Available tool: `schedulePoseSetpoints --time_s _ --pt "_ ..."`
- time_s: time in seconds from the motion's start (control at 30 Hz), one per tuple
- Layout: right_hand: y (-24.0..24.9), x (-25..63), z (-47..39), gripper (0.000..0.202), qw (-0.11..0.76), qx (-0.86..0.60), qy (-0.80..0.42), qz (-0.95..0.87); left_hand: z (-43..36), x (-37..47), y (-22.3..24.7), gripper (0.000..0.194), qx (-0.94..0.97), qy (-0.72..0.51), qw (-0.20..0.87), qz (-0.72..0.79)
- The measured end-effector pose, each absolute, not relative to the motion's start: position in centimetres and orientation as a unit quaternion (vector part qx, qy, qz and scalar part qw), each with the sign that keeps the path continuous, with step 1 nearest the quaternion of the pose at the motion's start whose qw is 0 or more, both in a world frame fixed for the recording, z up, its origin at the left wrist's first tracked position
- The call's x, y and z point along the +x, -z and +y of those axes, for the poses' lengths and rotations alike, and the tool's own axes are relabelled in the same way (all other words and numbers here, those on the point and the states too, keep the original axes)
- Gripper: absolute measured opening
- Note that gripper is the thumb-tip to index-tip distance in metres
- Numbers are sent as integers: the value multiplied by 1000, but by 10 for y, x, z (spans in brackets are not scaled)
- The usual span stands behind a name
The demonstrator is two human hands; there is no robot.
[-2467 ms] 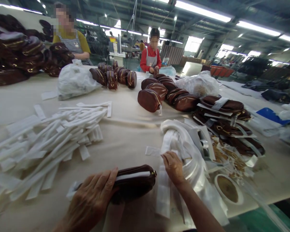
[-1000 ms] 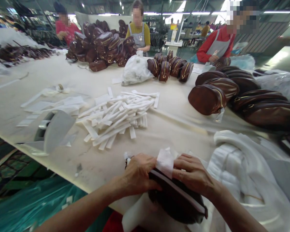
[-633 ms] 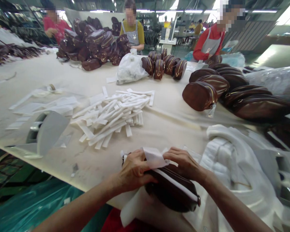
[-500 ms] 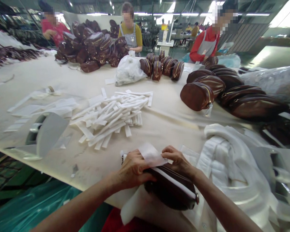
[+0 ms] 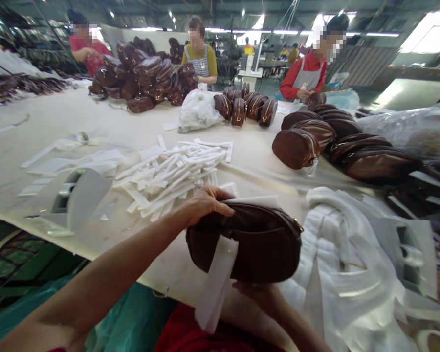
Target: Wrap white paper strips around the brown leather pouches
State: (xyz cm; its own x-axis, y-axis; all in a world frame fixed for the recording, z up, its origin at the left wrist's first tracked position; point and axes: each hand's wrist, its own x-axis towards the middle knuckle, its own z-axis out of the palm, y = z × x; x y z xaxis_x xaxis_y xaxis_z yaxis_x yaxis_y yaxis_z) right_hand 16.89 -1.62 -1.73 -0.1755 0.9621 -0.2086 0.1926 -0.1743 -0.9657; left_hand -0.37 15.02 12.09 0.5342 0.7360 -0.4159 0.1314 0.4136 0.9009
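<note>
A dark brown oval leather bag (image 5: 264, 249) is tilted up in front of me with its flat side facing me. My left hand (image 5: 207, 203) grips its upper left edge, thumb on the near face and fingers behind. Under the bag's lower edge is my right hand (image 5: 258, 296), its fingers partly hidden and touching the bottom. A white paper strip (image 5: 218, 278) hangs down from the bag's front face. Along the top edge lies a piece of white sheet (image 5: 258, 200).
A heap of white strips (image 5: 179, 171) lies just beyond the bag. Tape dispensers stand left (image 5: 71, 200) and right (image 5: 410, 254). White foam wrap (image 5: 337, 249) is bunched at right, below finished brown bags (image 5: 297, 146). Several co-workers stand across the table (image 5: 132, 132).
The bag has been lifted and turned so its flat face shows. My right hand has moved from the top to beneath it; my left hand has shifted up to its upper edge.
</note>
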Motion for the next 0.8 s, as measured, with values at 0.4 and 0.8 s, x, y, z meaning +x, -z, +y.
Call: schedulePoseSetpoints --time_s 0.4,0.8 --pt "-11 138 -76 43 272 -485 -776 -297 207 45 -57 30 662 -34 615 427" --pt "-55 230 82 30 356 -662 -236 -615 217 48 -26 43 718 -8 571 398"
